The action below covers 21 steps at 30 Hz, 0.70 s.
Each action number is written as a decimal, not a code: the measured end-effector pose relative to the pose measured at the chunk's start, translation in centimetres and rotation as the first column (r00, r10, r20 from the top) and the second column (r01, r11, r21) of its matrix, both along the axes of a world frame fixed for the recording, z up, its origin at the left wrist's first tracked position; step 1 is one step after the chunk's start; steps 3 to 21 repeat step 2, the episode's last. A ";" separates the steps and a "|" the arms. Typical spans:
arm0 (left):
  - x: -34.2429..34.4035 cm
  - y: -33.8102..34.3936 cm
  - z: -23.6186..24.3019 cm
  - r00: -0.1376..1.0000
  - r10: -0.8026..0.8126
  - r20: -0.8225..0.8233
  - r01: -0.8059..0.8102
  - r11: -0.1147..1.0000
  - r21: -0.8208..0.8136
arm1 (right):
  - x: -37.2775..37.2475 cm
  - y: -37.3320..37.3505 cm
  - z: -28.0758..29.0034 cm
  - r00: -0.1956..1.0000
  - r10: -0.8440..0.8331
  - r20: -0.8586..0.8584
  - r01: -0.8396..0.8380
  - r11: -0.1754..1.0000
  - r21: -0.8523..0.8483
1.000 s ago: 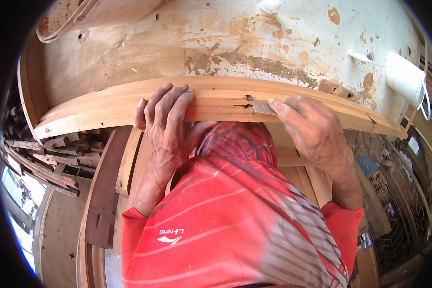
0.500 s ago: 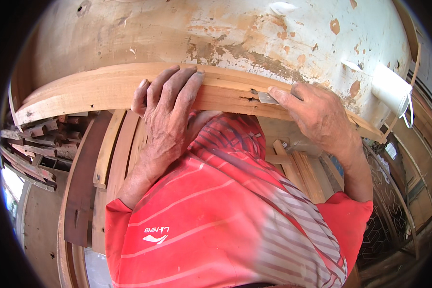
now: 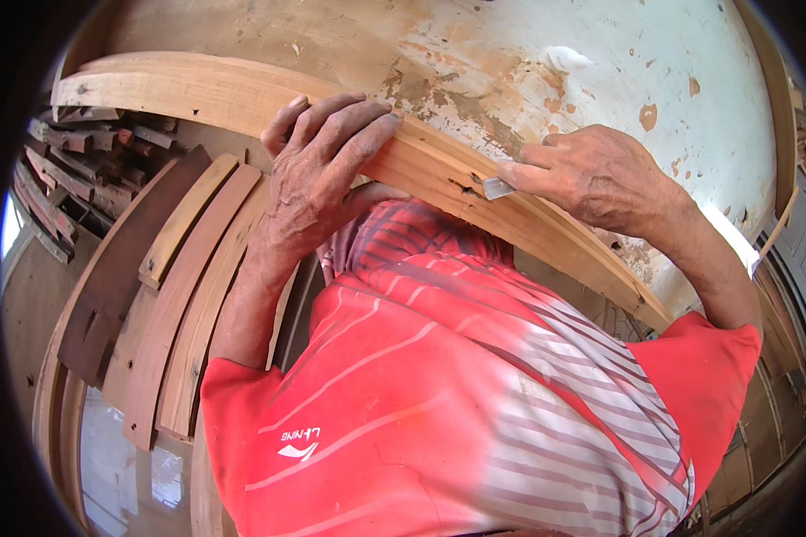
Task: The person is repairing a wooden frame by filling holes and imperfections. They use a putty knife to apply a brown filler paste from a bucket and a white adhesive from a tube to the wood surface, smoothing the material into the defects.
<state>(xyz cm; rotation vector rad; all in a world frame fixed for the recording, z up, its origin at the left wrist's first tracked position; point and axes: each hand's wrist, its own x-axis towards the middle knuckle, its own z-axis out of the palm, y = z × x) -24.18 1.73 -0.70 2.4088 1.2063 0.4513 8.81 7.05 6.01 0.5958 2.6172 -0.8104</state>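
Observation:
A long, light wooden plank point(image 3: 188, 85) lies along the near edge of a worn, paint-stained work surface. My left hand point(image 3: 327, 157) grips it near the middle, fingers bent over the top and the thumb below its near side. In my right hand point(image 3: 600, 179) is a putty knife point(image 3: 498, 188), pinched between thumb and fingers. Only its short flat metal blade shows; the handle is hidden in the hand. The blade rests at the plank's side face, just right of a dark crack point(image 3: 465, 189) in the wood.
The work surface point(image 3: 475, 31) carries a white dollop of paste point(image 3: 568, 60). Part of a white container point(image 3: 727, 234) shows behind my right forearm. Several loose boards point(image 3: 188, 295) lean at the lower left, with a pile of dark offcuts point(image 3: 90, 166) beyond them.
The plank has swung, its left end going up and its right end down. Both hands have shifted slightly right with it. The blade stays by the crack, now turned more flat against the wood.

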 end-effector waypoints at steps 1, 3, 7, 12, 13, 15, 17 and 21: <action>0.0 -0.2 0.0 1.000 0.011 -0.013 -0.011 1.000 0.003 | -0.2 0.5 -0.4 0.999 0.022 0.034 -0.021 0.999 -0.041; 0.0 -0.4 0.1 0.999 0.021 -0.025 -0.021 1.000 0.007 | -0.4 0.9 -0.7 0.997 0.046 0.067 -0.040 0.996 -0.082; 0.0 -0.4 0.1 0.999 0.021 -0.025 -0.021 1.000 0.007 | -0.4 0.9 -0.7 0.997 0.046 0.067 -0.040 0.996 -0.082; 0.0 -0.4 0.1 0.999 0.021 -0.025 -0.021 1.000 0.007 | -0.4 0.9 -0.7 0.997 0.046 0.067 -0.040 0.996 -0.082; 0.0 -0.4 0.1 0.999 0.021 -0.025 -0.021 1.000 0.007 | -0.4 0.9 -0.7 0.997 0.046 0.067 -0.040 0.996 -0.082; 0.0 -0.4 0.1 0.999 0.021 -0.025 -0.021 1.000 0.007 | -0.4 0.9 -0.7 0.997 0.046 0.067 -0.040 0.996 -0.082; 0.0 -0.4 0.1 0.999 0.021 -0.025 -0.021 1.000 0.007 | -0.4 0.9 -0.7 0.997 0.046 0.067 -0.040 0.996 -0.082; 0.0 -0.4 0.1 0.999 0.021 -0.025 -0.021 1.000 0.007 | -0.4 0.9 -0.7 0.997 0.046 0.067 -0.040 0.996 -0.082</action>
